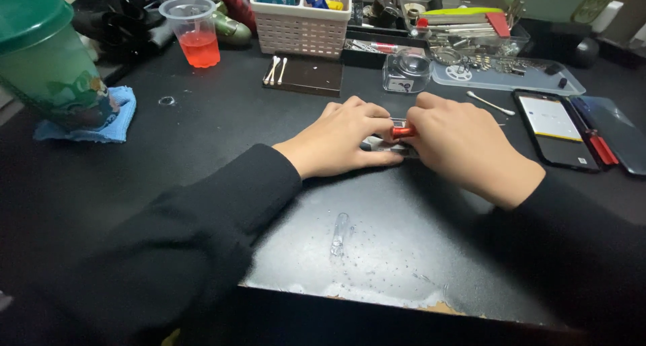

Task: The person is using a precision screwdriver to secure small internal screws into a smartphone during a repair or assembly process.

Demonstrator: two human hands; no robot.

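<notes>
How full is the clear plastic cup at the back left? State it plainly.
Partly full. The clear plastic cup stands upright on the black table, and red liquid fills only its lower part; the upper part shows clear.

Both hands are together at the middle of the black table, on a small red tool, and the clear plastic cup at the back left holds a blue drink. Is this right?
Not quite. In the head view the clear plastic cup holds a red drink, not blue. The rest is right: the left hand and right hand meet on the small red tool at the middle of the black table.
</notes>
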